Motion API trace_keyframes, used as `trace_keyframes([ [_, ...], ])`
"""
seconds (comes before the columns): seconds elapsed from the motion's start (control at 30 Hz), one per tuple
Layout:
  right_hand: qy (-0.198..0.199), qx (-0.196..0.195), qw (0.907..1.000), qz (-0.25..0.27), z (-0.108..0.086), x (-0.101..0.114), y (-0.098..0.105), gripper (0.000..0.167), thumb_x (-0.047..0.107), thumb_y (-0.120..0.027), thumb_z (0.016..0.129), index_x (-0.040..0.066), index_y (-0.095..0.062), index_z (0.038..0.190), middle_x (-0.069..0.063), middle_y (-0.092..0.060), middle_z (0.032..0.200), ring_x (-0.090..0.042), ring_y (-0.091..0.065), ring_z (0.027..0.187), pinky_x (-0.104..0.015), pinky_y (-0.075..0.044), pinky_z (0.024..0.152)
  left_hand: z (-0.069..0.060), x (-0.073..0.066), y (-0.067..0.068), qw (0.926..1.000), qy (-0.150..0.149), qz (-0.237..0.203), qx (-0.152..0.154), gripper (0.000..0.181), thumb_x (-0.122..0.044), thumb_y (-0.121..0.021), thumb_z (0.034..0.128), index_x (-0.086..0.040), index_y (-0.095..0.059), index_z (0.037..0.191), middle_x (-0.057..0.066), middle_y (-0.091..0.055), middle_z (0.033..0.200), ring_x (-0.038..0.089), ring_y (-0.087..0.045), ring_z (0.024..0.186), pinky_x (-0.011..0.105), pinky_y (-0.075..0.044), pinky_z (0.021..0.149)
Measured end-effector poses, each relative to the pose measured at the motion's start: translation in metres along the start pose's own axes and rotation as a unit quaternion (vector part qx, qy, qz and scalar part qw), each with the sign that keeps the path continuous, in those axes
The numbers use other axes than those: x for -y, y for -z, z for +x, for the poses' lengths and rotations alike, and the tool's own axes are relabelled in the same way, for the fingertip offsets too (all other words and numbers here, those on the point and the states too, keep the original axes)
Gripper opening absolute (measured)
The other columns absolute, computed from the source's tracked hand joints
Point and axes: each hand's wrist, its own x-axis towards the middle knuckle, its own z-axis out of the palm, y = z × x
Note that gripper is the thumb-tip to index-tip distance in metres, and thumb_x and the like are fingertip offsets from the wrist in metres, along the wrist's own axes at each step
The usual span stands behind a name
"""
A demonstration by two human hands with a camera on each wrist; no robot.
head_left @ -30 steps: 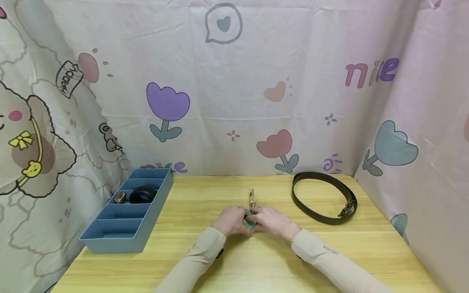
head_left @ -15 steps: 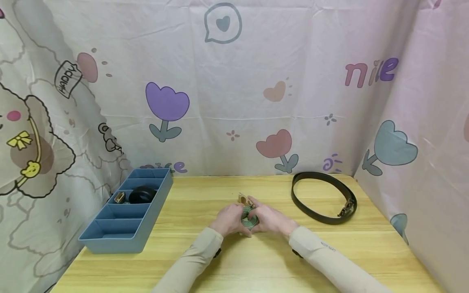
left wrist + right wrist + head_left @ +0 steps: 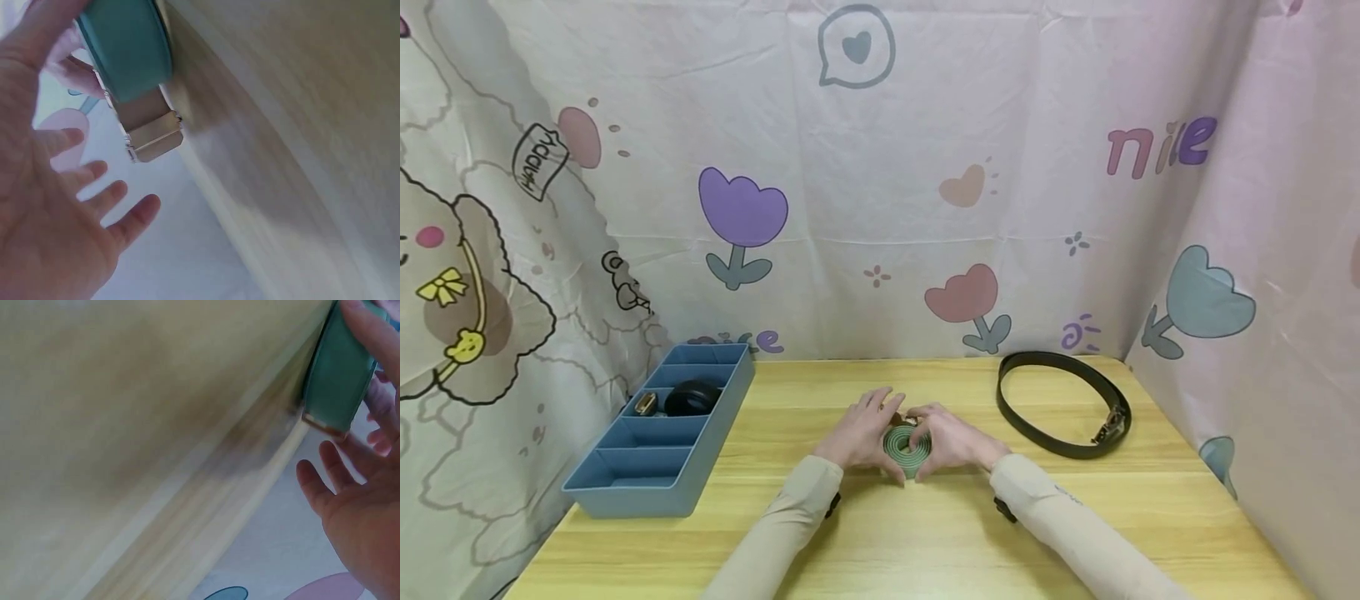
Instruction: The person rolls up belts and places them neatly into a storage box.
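Note:
A green belt [image 3: 896,458] is rolled into a coil standing on its edge on the table, between the two hands. Its gold buckle [image 3: 156,134] sticks out at the far side in the left wrist view. My left hand [image 3: 859,433] is beside the coil's left side, fingers spread and extended, thumb near its front. My right hand [image 3: 957,442] holds the coil from the right, with a finger at its centre and the thumb against the outer green face [image 3: 340,375]. The fingertips partly hide the buckle in the head view.
A blue compartment tray [image 3: 700,467] stands at the left, with a rolled black belt [image 3: 692,399] and a gold buckle [image 3: 646,404] in one compartment. A black belt [image 3: 1009,412] lies in a loose loop at the right. A patterned curtain [image 3: 850,208] stands behind the table.
The buckle has swung round close against the coil's far side. My left hand has loosened, spread its fingers and moved slightly left, uncovering more of the coil. The right hand stays at the coil.

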Motion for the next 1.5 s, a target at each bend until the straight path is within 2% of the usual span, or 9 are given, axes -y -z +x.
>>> trace_keyframes([
  [0.07, 0.016, 0.009, 0.9998, 0.000, 0.001, 0.000, 0.000, 0.028, 0.031, -0.089, 0.061, 0.022, -0.073, 0.082, -0.014, -0.049, 0.146, -0.033, -0.042, 0.137, -0.049, -0.036, 0.111, 0.000, 0.002, -0.001, 0.9998, -0.003, -0.011, 0.018, 0.128, -0.071, -0.084, 0.0511, -0.010, -0.031, 0.151, 0.015, -0.035, 0.153, 0.034, -0.032, 0.141, 0.054, -0.035, 0.110],
  [0.17, 0.029, 0.022, 0.9993, 0.010, 0.002, -0.001, 0.000, 0.028, 0.029, -0.089, 0.062, 0.021, -0.072, 0.083, -0.015, -0.047, 0.147, -0.031, -0.043, 0.138, -0.046, -0.036, 0.112, 0.002, 0.004, -0.003, 0.9981, -0.011, -0.042, 0.044, 0.116, -0.068, -0.085, 0.0536, -0.009, -0.041, 0.144, 0.008, -0.050, 0.138, 0.025, -0.046, 0.127, 0.044, -0.041, 0.105],
  [0.33, 0.021, 0.024, 0.9992, 0.026, -0.001, -0.003, 0.000, 0.029, 0.030, -0.089, 0.062, 0.021, -0.073, 0.085, -0.018, -0.044, 0.149, -0.033, -0.041, 0.138, -0.047, -0.037, 0.111, 0.005, 0.008, -0.006, 0.9873, -0.006, -0.140, 0.073, 0.099, -0.057, -0.089, 0.0559, -0.014, -0.050, 0.135, -0.003, -0.059, 0.119, 0.010, -0.056, 0.104, 0.029, -0.048, 0.093],
  [0.67, 0.009, 0.003, 0.9996, 0.025, -0.007, -0.003, -0.007, 0.033, 0.040, -0.088, 0.064, 0.024, -0.074, 0.089, -0.017, -0.045, 0.149, -0.034, -0.043, 0.137, -0.051, -0.037, 0.110, 0.005, 0.005, -0.008, 0.9798, 0.000, -0.179, 0.089, 0.083, -0.044, -0.092, 0.0578, -0.012, -0.055, 0.124, -0.005, -0.063, 0.108, 0.006, -0.058, 0.094, 0.024, -0.049, 0.087],
  [0.87, -0.021, -0.003, 0.9949, 0.099, -0.010, -0.003, -0.009, 0.032, 0.041, -0.087, 0.062, 0.030, -0.072, 0.088, -0.013, -0.045, 0.149, -0.034, -0.042, 0.136, -0.055, -0.035, 0.110, 0.000, 0.012, -0.006, 0.9641, 0.011, -0.247, 0.097, 0.090, -0.046, -0.089, 0.0598, -0.011, -0.050, 0.132, -0.004, -0.062, 0.113, 0.008, -0.059, 0.097, 0.026, -0.049, 0.088],
  [1.03, -0.072, -0.019, 0.9649, 0.252, -0.007, -0.001, -0.003, 0.031, 0.034, -0.087, 0.066, 0.025, -0.074, 0.093, -0.011, -0.044, 0.151, -0.035, -0.043, 0.135, -0.054, -0.035, 0.108, -0.004, 0.020, 0.003, 0.9450, 0.033, -0.318, 0.069, 0.090, -0.046, -0.088, 0.0650, -0.009, -0.047, 0.137, 0.001, -0.061, 0.121, 0.013, -0.058, 0.104, 0.034, -0.048, 0.093],
  [1.27, -0.077, -0.076, 0.9021, 0.418, 0.002, 0.006, 0.010, 0.037, 0.023, -0.078, 0.083, 0.004, -0.071, 0.114, -0.017, -0.055, 0.139, -0.025, -0.060, 0.116, -0.035, -0.050, 0.095, -0.004, 0.021, 0.019, 0.8952, 0.089, -0.437, -0.006, 0.078, -0.046, -0.078, 0.0788, -0.009, -0.044, 0.139, 0.010, -0.059, 0.121, 0.022, -0.058, 0.102, 0.042, -0.051, 0.089],
  [1.37, -0.074, -0.074, 0.8848, 0.454, 0.004, 0.010, 0.012, 0.041, 0.025, -0.073, 0.088, 0.001, -0.067, 0.121, -0.014, -0.061, 0.132, -0.017, -0.063, 0.107, -0.031, -0.051, 0.092, -0.003, 0.018, 0.022, 0.8890, 0.098, -0.447, -0.015, 0.078, -0.048, -0.075, 0.0817, -0.012, -0.042, 0.143, 0.012, -0.057, 0.121, 0.022, -0.058, 0.100, 0.042, -0.051, 0.087],
  [1.5, -0.062, -0.076, 0.8808, 0.463, 0.005, 0.013, 0.011, 0.042, 0.030, -0.064, 0.095, -0.001, -0.065, 0.123, -0.009, -0.068, 0.119, -0.012, -0.064, 0.099, -0.038, -0.052, 0.090, -0.004, 0.015, 0.027, 0.8876, 0.082, -0.453, -0.021, 0.062, -0.045, -0.074, 0.0840, -0.018, -0.051, 0.136, 0.012, -0.056, 0.120, 0.023, -0.055, 0.100, 0.039, -0.049, 0.083],
])
